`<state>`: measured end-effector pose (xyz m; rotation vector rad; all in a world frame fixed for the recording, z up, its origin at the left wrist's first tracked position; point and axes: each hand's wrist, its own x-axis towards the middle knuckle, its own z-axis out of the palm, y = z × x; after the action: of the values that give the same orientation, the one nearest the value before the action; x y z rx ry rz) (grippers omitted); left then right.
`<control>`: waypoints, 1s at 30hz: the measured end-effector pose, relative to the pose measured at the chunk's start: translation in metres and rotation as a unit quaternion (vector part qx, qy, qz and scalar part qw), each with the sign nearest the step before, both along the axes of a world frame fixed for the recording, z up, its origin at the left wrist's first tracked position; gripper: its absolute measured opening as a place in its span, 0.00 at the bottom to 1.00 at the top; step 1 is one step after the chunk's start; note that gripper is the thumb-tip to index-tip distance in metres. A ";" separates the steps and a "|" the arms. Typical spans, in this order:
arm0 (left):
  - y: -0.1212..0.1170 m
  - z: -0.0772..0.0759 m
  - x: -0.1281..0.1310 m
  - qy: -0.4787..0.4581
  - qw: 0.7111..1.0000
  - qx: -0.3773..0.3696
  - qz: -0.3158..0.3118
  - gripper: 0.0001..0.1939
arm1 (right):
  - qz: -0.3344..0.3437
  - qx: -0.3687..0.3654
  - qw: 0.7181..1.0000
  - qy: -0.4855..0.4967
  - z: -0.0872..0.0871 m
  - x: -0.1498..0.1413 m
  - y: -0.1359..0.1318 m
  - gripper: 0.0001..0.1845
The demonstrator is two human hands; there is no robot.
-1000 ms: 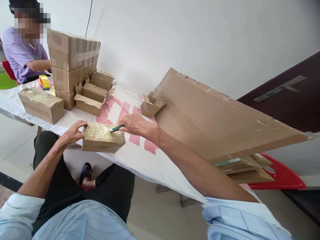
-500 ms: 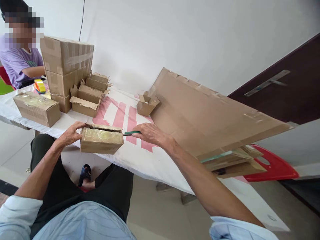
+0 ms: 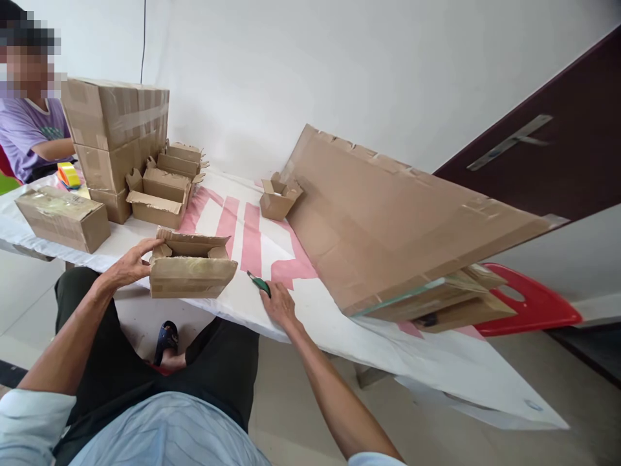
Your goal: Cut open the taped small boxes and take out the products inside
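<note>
A small cardboard box (image 3: 193,278) stands at the near edge of the table with its top flaps parted, so part of its inside shows. My left hand (image 3: 130,264) grips the box's left end, fingers at the upper edge. Right of the box, my right hand (image 3: 279,303) is closed around a utility knife (image 3: 259,283) with a green handle, low over the white cloth. The knife's tip points up and left toward the box, apart from it.
Stacked taped boxes (image 3: 114,116) and open boxes (image 3: 158,197) stand at the left, near a closed box (image 3: 65,217) and a yellow tape roll (image 3: 68,175). A large cardboard sheet (image 3: 388,220) leans at the right near a red chair (image 3: 538,301). A co-worker (image 3: 33,133) sits far left.
The box's top has opened wider, its flaps now apart. My right hand has drawn the knife away from the box, down and toward me.
</note>
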<state>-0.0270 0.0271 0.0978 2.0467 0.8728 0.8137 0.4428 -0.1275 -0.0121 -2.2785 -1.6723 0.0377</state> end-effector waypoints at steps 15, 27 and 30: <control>0.020 0.002 -0.008 0.092 0.994 0.035 -0.043 0.70 | 0.238 0.083 0.911 0.325 0.072 -0.092 0.058 0.42; 0.028 0.022 0.002 0.195 0.978 0.071 -0.026 0.60 | 0.306 0.038 0.949 0.063 0.127 -0.121 0.102 0.45; 0.024 0.022 0.003 0.196 0.979 0.056 -0.022 0.60 | 0.320 -0.042 0.945 0.051 0.134 -0.129 0.117 0.44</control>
<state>-0.0244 0.0516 0.1194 2.3628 1.0074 0.4454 0.3142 -0.0109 0.1219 -1.6515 -2.3058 0.3676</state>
